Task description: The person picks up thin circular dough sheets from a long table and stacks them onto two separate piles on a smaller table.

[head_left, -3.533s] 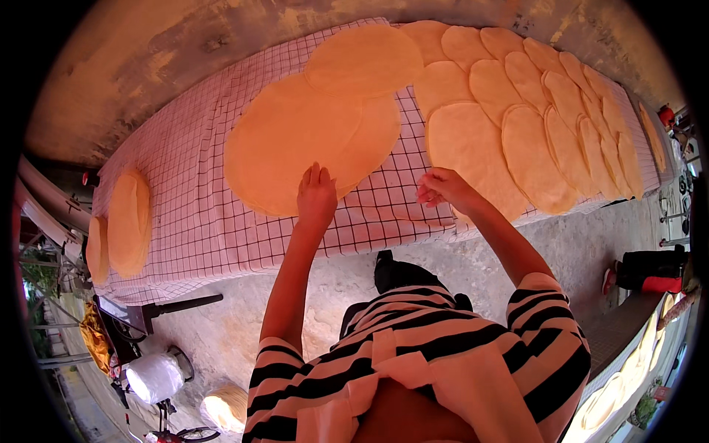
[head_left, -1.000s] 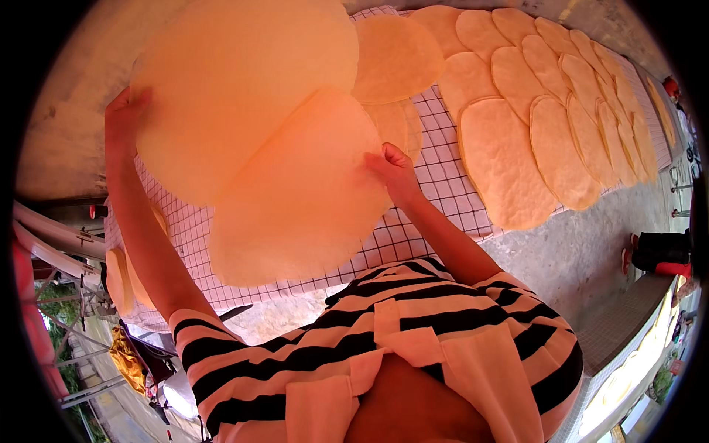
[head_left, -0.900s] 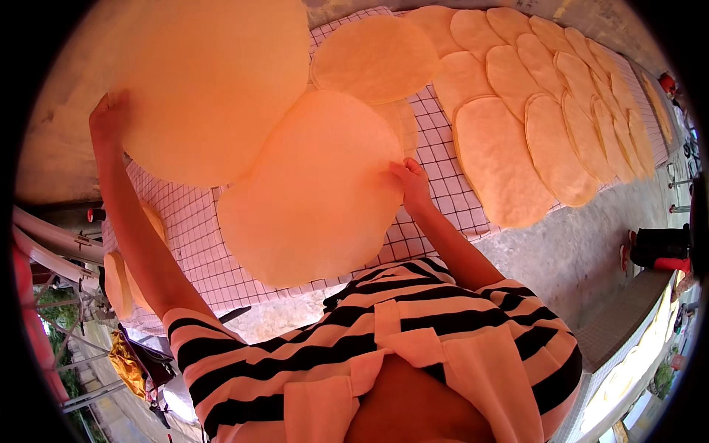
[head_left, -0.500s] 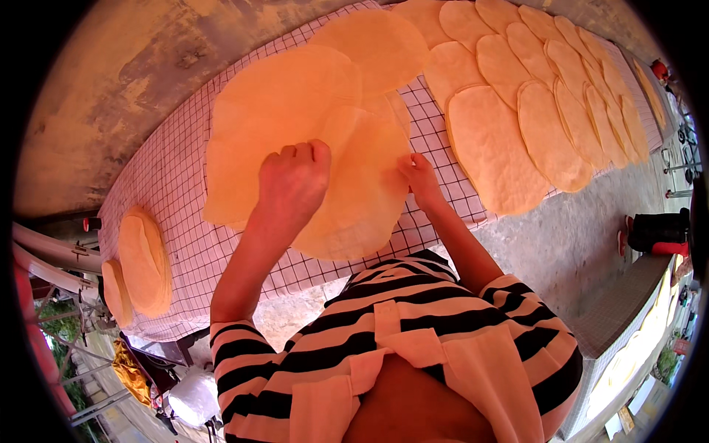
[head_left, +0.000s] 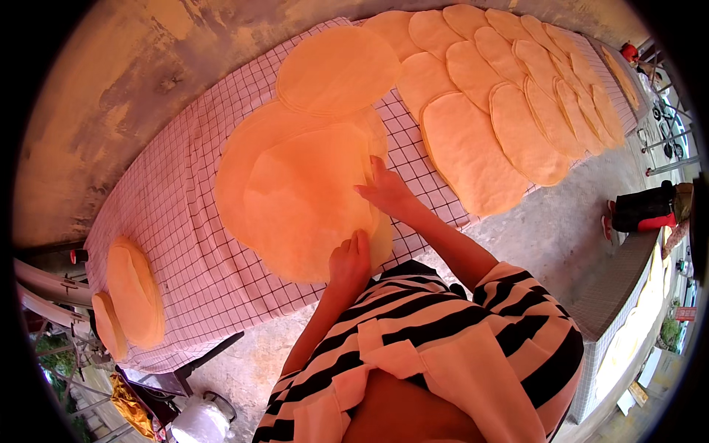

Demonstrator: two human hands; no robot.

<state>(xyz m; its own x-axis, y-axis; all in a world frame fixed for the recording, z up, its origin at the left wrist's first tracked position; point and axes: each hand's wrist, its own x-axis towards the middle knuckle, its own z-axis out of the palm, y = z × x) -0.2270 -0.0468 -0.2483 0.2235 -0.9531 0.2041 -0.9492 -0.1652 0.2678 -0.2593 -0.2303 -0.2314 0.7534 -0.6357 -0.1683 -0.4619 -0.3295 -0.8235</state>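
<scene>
Thin, round, pale-orange sheets, like flatbreads, lie stacked on a checked cloth in front of me. At the near right edge of the top sheet, my left hand is closed, its fingers pinched on the rim. My right hand rests farther up along the right side of that sheet, thumb and fingers apart and touching its surface. Another round sheet overlaps the far side of the pile. How many layers lie under the top sheet cannot be told.
Overlapping rows of similar sheets cover the table's right part. Two small stacks lie at the left end. A wall runs behind the table. At the far right a person in dark clothing stands by another table.
The large sheet has come down flatter onto the pile. My left hand has moved right and nearer me, to its near edge. My right hand has shifted slightly left, its fingers now spread.
</scene>
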